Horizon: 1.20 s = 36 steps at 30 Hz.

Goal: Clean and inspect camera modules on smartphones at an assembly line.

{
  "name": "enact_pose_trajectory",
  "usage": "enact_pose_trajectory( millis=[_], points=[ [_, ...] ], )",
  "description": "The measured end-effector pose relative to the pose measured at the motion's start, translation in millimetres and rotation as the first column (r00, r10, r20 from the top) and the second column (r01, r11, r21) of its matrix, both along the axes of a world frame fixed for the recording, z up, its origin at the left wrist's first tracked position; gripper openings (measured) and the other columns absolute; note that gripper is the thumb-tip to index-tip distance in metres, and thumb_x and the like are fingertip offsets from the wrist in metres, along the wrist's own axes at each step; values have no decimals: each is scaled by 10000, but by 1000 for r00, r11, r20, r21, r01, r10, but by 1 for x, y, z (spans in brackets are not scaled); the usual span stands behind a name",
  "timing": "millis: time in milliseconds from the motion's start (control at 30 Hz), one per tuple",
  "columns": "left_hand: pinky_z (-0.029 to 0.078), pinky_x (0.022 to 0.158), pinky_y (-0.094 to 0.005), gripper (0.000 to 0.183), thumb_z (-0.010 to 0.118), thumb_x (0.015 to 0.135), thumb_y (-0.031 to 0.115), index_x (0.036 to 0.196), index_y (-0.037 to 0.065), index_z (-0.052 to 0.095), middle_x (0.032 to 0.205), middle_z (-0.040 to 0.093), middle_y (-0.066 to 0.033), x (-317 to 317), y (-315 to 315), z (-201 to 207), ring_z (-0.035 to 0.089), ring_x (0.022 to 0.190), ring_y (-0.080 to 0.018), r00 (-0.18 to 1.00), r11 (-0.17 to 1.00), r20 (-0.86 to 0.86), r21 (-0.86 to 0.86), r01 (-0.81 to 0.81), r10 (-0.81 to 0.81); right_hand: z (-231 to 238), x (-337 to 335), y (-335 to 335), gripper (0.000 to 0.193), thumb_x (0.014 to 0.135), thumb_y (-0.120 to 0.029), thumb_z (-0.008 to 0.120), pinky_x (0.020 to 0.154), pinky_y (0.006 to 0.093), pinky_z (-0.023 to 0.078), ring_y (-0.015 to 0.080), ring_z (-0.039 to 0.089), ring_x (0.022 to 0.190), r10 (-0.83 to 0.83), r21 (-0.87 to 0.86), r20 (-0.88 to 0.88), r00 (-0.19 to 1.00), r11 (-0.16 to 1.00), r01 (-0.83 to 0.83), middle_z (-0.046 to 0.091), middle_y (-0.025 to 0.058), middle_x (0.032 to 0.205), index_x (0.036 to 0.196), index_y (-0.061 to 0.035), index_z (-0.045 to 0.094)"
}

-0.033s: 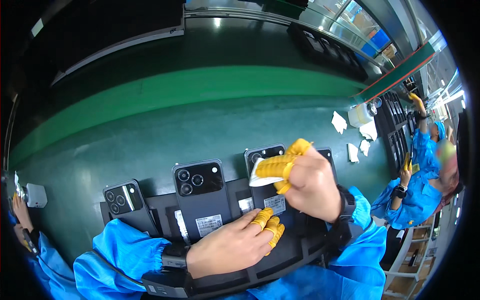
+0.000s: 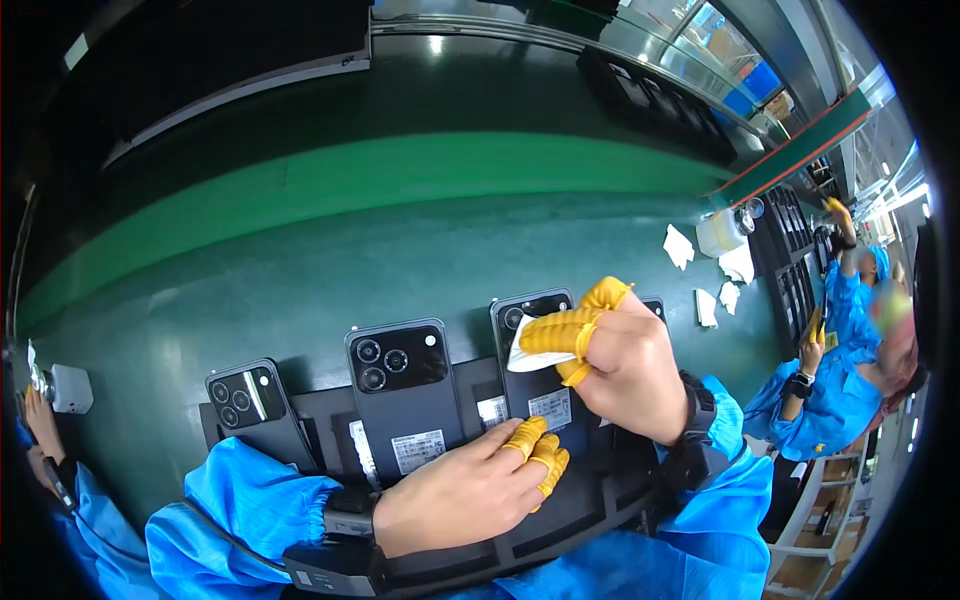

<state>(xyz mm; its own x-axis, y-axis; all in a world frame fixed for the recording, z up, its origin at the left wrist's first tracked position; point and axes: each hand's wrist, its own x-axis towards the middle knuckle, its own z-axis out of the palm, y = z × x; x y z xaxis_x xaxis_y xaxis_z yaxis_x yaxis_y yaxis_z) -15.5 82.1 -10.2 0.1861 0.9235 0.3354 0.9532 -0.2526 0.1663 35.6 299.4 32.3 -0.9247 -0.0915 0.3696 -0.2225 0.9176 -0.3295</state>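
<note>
On the dark tray (image 2: 560, 520), the right hand (image 2: 625, 365) pinches a soft white wipe (image 2: 530, 358) over a rigid, slick, scratch-prone phone (image 2: 535, 360), best held by its edges, left hand (image 2: 465, 495) spread flat.

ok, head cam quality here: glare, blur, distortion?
Head view: strong fisheye, the green belt bows and corners go black; ceiling-light glare on the metal rail up top; windows far right blown out; phones and both hands, left and right, sharp; co-worker at the right rim soft.

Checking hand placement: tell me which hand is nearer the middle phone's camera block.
Left. The left hand rests just below the middle phone; the right hand works on the next phone over, holding a white wipe.
</note>
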Motion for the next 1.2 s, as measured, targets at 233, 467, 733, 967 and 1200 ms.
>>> enact_pose_trajectory(
  millis=[233,467,733,967,1200],
  points=[
    [439,1092,-387,371,584,927,331,1160,54,669,1220,638,-65,-2,-6,2,590,1153,-249,999,996,20,-76,38,-37,12,-6,-6,295,559,57,715,731,420,505,333,614,690,91,14,94,991,996,-93,644,96,694,847,3,744],
    [438,1096,-383,383,585,928,326,1179,48,665,1217,637,-68,-1,-4,5,593,1136,-246,998,993,12,-106,59,-58,4,-9,-10,145,552,-9,703,655,385,520,308,603,707,145,14,-3,989,989,-145,582,70,659,677,-54,644],
    [428,1106,-375,408,591,930,332,1207,41,657,1223,643,-67,-3,-8,10,588,1156,-238,1000,997,14,-78,27,-26,15,-23,20,185,562,27,707,676,430,493,344,594,677,105,93,36,994,990,-108,627,112,678,741,-20,709],
    [436,1099,-372,404,587,931,333,1197,37,658,1225,643,-74,-1,-11,8,591,1148,-234,998,997,54,-74,20,-16,6,-18,12,227,588,16,725,737,424,489,338,590,669,167,-91,14,986,982,-165,582,105,633,809,-31,744],
    [440,1096,-385,372,584,925,322,1156,41,666,1241,634,-91,-4,-11,9,595,1140,-252,999,998,7,-58,37,-37,3,-5,-10,386,609,72,713,739,371,499,268,650,761,106,-96,87,991,991,-97,757,63,935,967,-58,776]
  ],
)
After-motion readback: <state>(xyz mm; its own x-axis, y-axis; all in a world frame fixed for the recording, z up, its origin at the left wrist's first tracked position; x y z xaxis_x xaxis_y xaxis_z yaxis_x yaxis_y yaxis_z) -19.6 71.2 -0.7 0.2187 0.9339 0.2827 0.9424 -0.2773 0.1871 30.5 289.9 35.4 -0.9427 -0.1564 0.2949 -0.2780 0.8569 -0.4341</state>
